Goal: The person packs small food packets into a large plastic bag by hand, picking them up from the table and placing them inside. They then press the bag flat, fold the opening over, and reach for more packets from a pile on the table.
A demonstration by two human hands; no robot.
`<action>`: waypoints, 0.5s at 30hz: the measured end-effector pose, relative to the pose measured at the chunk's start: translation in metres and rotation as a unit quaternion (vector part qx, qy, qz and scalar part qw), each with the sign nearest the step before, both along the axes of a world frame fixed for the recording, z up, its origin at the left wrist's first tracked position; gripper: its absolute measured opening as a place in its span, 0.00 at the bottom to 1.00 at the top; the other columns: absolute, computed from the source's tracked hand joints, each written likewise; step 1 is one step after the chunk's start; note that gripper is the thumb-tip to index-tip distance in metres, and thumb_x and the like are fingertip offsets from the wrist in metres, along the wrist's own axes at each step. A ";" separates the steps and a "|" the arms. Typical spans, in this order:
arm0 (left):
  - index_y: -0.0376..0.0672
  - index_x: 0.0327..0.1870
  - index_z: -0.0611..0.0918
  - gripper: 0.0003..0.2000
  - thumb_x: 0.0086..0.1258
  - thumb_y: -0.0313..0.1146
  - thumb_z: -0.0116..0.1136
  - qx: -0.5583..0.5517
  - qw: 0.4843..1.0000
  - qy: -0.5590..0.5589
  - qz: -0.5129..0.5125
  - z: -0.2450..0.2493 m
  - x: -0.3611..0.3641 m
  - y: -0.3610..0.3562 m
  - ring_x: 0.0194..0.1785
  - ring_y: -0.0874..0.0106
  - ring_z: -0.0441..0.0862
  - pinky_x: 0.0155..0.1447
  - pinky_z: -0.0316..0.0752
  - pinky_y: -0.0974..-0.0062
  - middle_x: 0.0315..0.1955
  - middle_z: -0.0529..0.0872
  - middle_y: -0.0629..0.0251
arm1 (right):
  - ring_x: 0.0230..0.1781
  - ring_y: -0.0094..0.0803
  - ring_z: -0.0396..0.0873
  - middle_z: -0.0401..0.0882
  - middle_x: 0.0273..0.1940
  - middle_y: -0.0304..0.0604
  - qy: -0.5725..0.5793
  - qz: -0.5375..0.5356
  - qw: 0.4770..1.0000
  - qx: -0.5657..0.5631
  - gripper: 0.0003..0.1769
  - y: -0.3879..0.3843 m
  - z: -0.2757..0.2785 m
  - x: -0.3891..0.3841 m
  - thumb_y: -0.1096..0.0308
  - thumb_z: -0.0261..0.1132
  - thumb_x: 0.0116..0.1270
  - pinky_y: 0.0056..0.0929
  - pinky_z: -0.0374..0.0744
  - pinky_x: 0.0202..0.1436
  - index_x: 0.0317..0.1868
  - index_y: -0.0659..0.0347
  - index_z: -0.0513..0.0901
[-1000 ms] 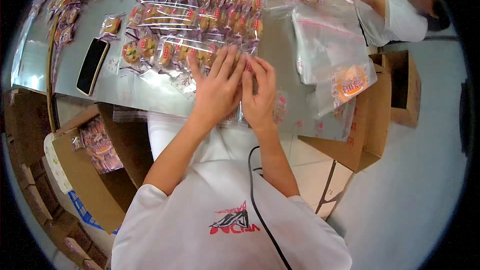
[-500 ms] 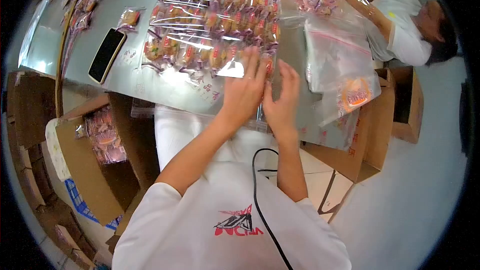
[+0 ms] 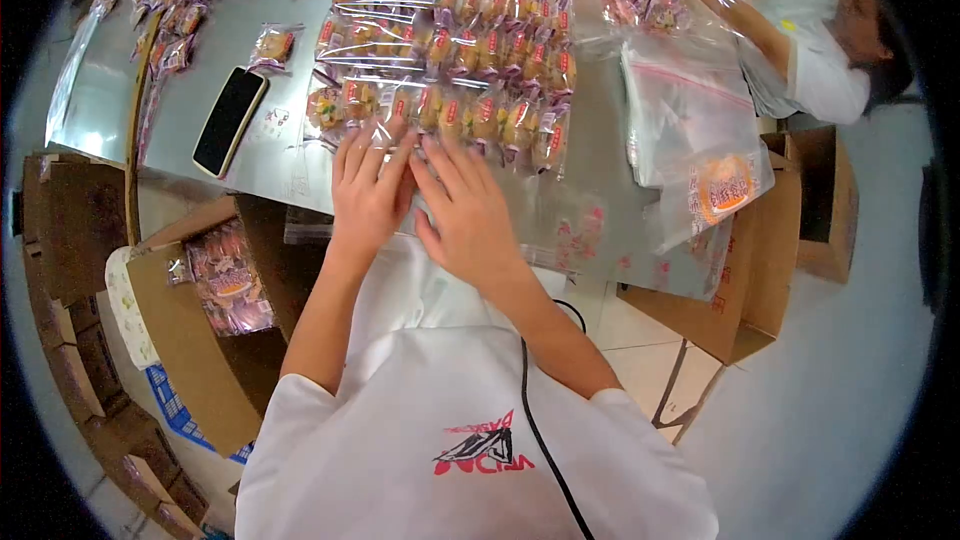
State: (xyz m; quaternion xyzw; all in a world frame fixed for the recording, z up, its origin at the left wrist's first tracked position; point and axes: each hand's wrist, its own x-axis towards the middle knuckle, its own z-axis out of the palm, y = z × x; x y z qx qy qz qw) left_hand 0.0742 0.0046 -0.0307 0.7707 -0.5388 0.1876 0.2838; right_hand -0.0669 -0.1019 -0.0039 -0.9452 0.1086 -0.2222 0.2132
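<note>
A large clear plastic bag (image 3: 440,83) lies flat on the metal table, with three rows of small wrapped cakes (image 3: 462,52) inside it. At the near edge of this bag is my left hand (image 3: 370,190), its fingers stretched out and its fingertips at the nearest row. Close beside it, my right hand (image 3: 468,215) also has extended fingers, with the tips at the same edge. Both hands are open, palms down. Whether the fingertips press on the film is hard to make out.
A phone (image 3: 230,122) and one wrapped cake (image 3: 273,46) lie left of the bag. More wrapped cakes (image 3: 180,15) are heaped at the far left. Printed plastic bags (image 3: 690,130) are stacked right. Cardboard boxes (image 3: 215,340) stand below the table. Another person (image 3: 800,40) works at the right.
Both hands have moved left along the near edge of the bag, from its right corner toward its middle. The view has shifted slightly.
</note>
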 end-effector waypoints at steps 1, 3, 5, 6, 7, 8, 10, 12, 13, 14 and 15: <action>0.44 0.64 0.85 0.24 0.65 0.28 0.68 0.006 1.000 0.005 0.013 -0.002 0.005 -0.002 0.72 0.56 0.78 0.78 0.66 0.50 0.66 0.84 0.59 | 0.78 0.55 0.68 0.74 0.73 0.53 0.019 -0.012 0.999 -0.033 0.36 0.000 -0.001 0.010 0.64 0.72 0.63 0.59 0.66 0.78 0.72 0.63 0.78; 0.44 0.66 0.85 0.25 0.65 0.29 0.68 0.039 0.997 -0.025 0.065 0.004 0.010 -0.006 0.74 0.55 0.76 0.79 0.64 0.50 0.67 0.84 0.59 | 0.79 0.55 0.65 0.72 0.75 0.53 0.041 -0.054 0.994 -0.082 0.38 -0.006 -0.003 0.026 0.60 0.72 0.64 0.64 0.62 0.80 0.74 0.62 0.76; 0.46 0.68 0.83 0.26 0.66 0.30 0.68 0.071 0.990 -0.035 0.113 0.017 0.012 -0.010 0.77 0.56 0.73 0.81 0.60 0.50 0.67 0.83 0.58 | 0.79 0.55 0.65 0.72 0.75 0.53 0.056 -0.113 0.986 -0.105 0.40 -0.012 -0.007 0.035 0.59 0.71 0.64 0.68 0.57 0.80 0.76 0.59 0.74; 0.47 0.68 0.83 0.26 0.66 0.30 0.68 0.068 0.993 -0.017 0.099 0.014 0.017 -0.010 0.77 0.55 0.73 0.81 0.60 0.50 0.66 0.84 0.58 | 0.78 0.55 0.66 0.72 0.75 0.52 0.045 -0.121 0.987 -0.096 0.40 -0.015 -0.009 0.040 0.59 0.71 0.64 0.69 0.57 0.80 0.76 0.58 0.74; 0.47 0.69 0.83 0.27 0.66 0.31 0.68 0.066 0.994 0.002 0.085 0.007 0.023 -0.011 0.76 0.55 0.73 0.81 0.61 0.49 0.66 0.84 0.58 | 0.77 0.55 0.67 0.73 0.74 0.52 0.036 -0.129 0.987 -0.086 0.40 -0.019 -0.010 0.043 0.59 0.71 0.64 0.69 0.57 0.80 0.76 0.57 0.74; 0.48 0.69 0.83 0.27 0.66 0.31 0.68 0.063 0.995 0.021 0.071 0.002 0.026 -0.011 0.76 0.55 0.73 0.81 0.61 0.49 0.65 0.84 0.57 | 0.77 0.55 0.67 0.73 0.74 0.52 0.027 -0.137 0.987 -0.076 0.40 -0.023 -0.012 0.046 0.59 0.71 0.64 0.70 0.57 0.79 0.76 0.56 0.74; 0.48 0.67 0.84 0.25 0.66 0.31 0.69 0.057 0.995 -0.009 0.084 -0.003 0.025 -0.010 0.74 0.54 0.76 0.79 0.63 0.48 0.59 0.87 0.59 | 0.74 0.51 0.70 0.75 0.73 0.47 0.021 -0.140 0.984 -0.108 0.36 -0.029 -0.022 0.050 0.59 0.72 0.62 0.69 0.57 0.80 0.73 0.51 0.78; 0.44 0.60 0.86 0.19 0.67 0.32 0.69 0.069 0.992 0.029 0.099 -0.008 0.022 -0.006 0.72 0.54 0.78 0.78 0.64 0.47 0.57 0.88 0.60 | 0.74 0.49 0.71 0.75 0.74 0.44 0.013 -0.132 0.984 -0.118 0.34 -0.035 -0.030 0.050 0.58 0.74 0.62 0.71 0.56 0.80 0.70 0.49 0.80; 0.41 0.53 0.87 0.15 0.66 0.33 0.70 0.024 0.995 0.013 0.096 -0.007 0.020 -0.009 0.71 0.53 0.78 0.77 0.65 0.48 0.56 0.88 0.59 | 0.72 0.45 0.73 0.79 0.69 0.41 0.009 -0.138 0.983 -0.117 0.33 -0.035 -0.029 0.047 0.61 0.71 0.62 0.65 0.59 0.80 0.70 0.45 0.83; 0.38 0.50 0.87 0.14 0.67 0.34 0.72 0.008 0.996 0.015 0.092 -0.008 0.017 -0.008 0.71 0.53 0.78 0.76 0.67 0.47 0.55 0.89 0.58 | 0.72 0.45 0.73 0.79 0.69 0.41 0.011 -0.125 0.986 -0.112 0.33 -0.035 -0.029 0.044 0.62 0.71 0.62 0.65 0.59 0.80 0.70 0.46 0.83; 0.38 0.51 0.88 0.15 0.67 0.34 0.72 -0.002 0.995 0.024 0.093 -0.009 0.014 -0.009 0.71 0.52 0.78 0.75 0.67 0.47 0.55 0.89 0.58 | 0.72 0.46 0.73 0.79 0.69 0.41 0.011 -0.113 0.988 -0.108 0.32 -0.037 -0.029 0.041 0.63 0.71 0.62 0.65 0.58 0.80 0.70 0.46 0.83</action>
